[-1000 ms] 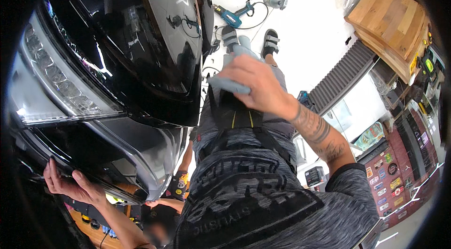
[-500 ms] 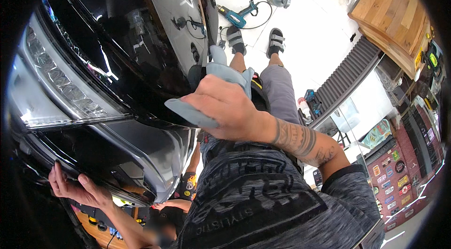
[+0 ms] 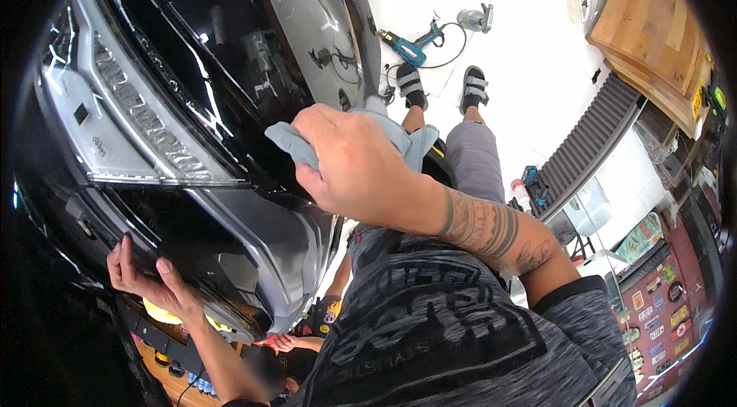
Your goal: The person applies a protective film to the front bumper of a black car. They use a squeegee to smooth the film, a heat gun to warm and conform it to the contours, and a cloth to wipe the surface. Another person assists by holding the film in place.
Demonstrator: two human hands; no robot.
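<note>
My right hand [image 3: 345, 158] is closed round a grey-blue cloth [image 3: 291, 142] at the centre, beside a glossy black car body [image 3: 198, 16]; whether the cloth touches the paint is unclear. Part of the cloth hangs out past my knuckles. Below the long clear lamp [image 3: 146, 114], my left hand [image 3: 153, 284] is open, fingertips against a dark lower panel [image 3: 173, 230] near its edge, thumb raised.
A teal heat gun [image 3: 408, 46] with its cord and a spray bottle [image 3: 474, 19] lie on white floor tiles near my sandals. Right are a wooden cabinet [image 3: 645, 23] and a dark ribbed strip [image 3: 587, 138]. Another person [image 3: 299, 342] is at the lower left, behind the car.
My right hand with the cloth has moved up and left toward the car's corner. The view has shifted, so the car sits further right. My left hand stays against the lower panel.
</note>
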